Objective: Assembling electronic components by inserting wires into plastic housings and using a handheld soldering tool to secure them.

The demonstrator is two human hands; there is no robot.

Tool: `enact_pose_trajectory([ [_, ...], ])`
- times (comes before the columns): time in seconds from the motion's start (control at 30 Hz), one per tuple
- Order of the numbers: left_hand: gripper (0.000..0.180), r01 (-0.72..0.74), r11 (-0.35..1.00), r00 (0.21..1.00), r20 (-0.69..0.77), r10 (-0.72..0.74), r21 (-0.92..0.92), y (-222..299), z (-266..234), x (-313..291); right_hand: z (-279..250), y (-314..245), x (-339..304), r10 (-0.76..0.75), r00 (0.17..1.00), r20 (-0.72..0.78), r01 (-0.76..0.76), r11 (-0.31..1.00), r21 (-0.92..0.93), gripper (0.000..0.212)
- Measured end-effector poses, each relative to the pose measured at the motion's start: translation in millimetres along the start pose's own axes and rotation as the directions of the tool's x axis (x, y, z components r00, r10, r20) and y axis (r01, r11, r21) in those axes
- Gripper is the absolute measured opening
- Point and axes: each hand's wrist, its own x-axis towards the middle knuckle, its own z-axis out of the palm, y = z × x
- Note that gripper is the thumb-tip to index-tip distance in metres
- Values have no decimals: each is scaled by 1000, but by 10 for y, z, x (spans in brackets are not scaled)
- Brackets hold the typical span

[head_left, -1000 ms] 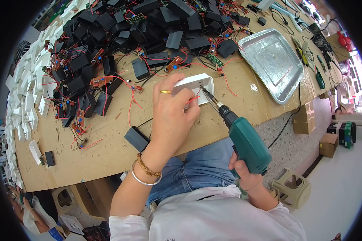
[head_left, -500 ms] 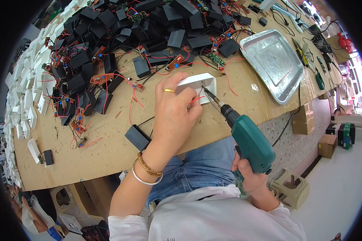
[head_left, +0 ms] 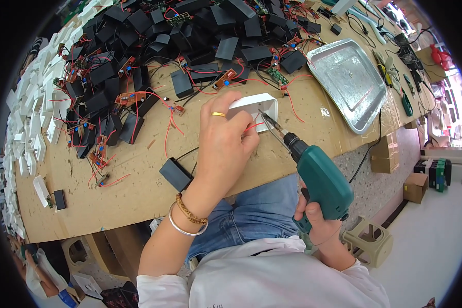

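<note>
My left hand grips an open white plastic casing at the table's near edge and pinches a thin red wire at its mouth. My right hand is wrapped around the handle of a green pistol-shaped soldering gun. The gun's metal tip reaches into the right side of the casing; the exact contact point is too small to make out. Beside my left wrist lies a black box with a black cord running under that hand. My fingers hide part of the casing's inside.
A heap of black boxes with red wires and small circuit boards fills the far side. White casings pile up at the left. To the right sit a metal tray and pliers. A plastic stool stands below.
Hardly anything differs. My left hand, the casing and the soldering gun have shifted very slightly, with the tip still inside the casing.
</note>
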Motion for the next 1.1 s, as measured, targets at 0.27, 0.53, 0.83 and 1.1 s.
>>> enact_pose_trajectory([
  [0.27, 9, 2, 999, 1000, -9, -2, -33, 20, 3, 6, -23, 30, -6, -7, 999, 38, 9, 998, -57, 50],
  [0.53, 8, -18, 1000, 1000, -8, 18, 2, 5, 0, 7, 33, -26, -16, 57, 998, -42, -54, 997, 52, 44],
  [0.83, 9, -3, 1000, 1000, 4, 3, -12, -2, 8, 10, -77, 33, -92, -45, 996, 73, 54, 991, -127, 69],
  [1.1, 21, 66, 985, 998, 4, -66, -161, 43, 11, -16, -84, -8, -194, -44, 998, -39, 49, 990, 135, 86],
])
